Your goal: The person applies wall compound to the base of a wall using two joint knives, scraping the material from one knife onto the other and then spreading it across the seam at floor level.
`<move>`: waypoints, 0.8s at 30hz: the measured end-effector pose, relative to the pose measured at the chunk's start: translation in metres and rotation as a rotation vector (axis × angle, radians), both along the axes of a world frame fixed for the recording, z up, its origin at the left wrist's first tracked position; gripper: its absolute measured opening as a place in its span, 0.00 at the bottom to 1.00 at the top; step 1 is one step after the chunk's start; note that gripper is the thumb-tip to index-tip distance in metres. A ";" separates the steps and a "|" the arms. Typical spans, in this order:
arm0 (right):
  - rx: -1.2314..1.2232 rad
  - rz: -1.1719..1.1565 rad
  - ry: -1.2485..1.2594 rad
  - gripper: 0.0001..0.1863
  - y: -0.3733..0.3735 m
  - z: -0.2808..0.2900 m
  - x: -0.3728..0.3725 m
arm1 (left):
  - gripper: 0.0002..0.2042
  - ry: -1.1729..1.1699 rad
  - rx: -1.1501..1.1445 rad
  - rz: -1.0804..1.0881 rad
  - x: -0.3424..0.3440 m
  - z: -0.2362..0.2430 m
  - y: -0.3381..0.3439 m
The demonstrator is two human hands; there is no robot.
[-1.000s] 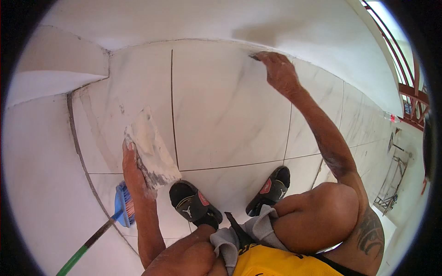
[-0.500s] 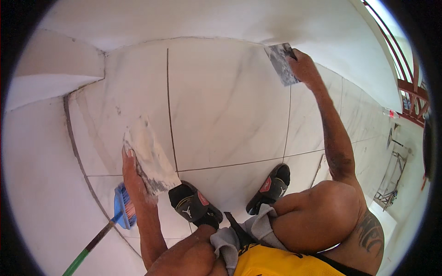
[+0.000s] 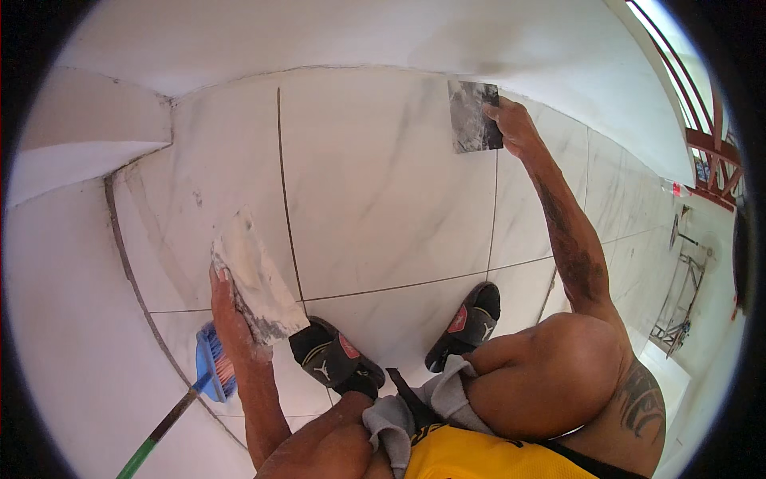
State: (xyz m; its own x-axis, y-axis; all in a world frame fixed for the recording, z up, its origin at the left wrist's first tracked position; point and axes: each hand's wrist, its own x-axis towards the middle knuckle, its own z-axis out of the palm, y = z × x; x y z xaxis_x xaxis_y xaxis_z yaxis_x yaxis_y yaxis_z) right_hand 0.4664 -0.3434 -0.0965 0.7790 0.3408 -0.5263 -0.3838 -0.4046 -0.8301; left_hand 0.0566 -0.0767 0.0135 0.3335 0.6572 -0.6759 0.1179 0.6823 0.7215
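Board [image 3: 259, 286], paste-laden, gripped in left hand [image 3: 228, 310]; smeared scraper [image 3: 471, 120] pinched in right hand [image 3: 512, 128]; floor joint [image 3: 289, 191] dark, seemingly unfilled.

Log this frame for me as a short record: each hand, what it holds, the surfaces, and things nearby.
Left hand: grips a flat board spread with pale paste
Right hand: holds a thin dark plate with pale smears, near the foot of the wall
Floor: pale veined tiles, dark joints
Left side: broom, blue head, beside the left forearm
Feet: black sandals
Far right: metal frame
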 end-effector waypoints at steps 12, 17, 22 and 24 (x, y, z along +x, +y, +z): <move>0.051 0.023 -0.048 0.12 0.024 -0.007 -0.004 | 0.23 -0.022 -0.042 0.068 -0.005 -0.005 0.001; 0.083 0.009 -0.007 0.12 0.035 -0.002 -0.013 | 0.22 -0.046 -0.033 0.036 -0.007 -0.003 0.003; 0.061 0.010 -0.028 0.13 0.043 -0.005 -0.016 | 0.22 -0.090 -0.057 0.026 -0.011 -0.005 0.004; 0.082 0.026 -0.048 0.13 0.048 -0.005 -0.018 | 0.22 -0.081 -0.036 0.011 -0.012 -0.005 0.006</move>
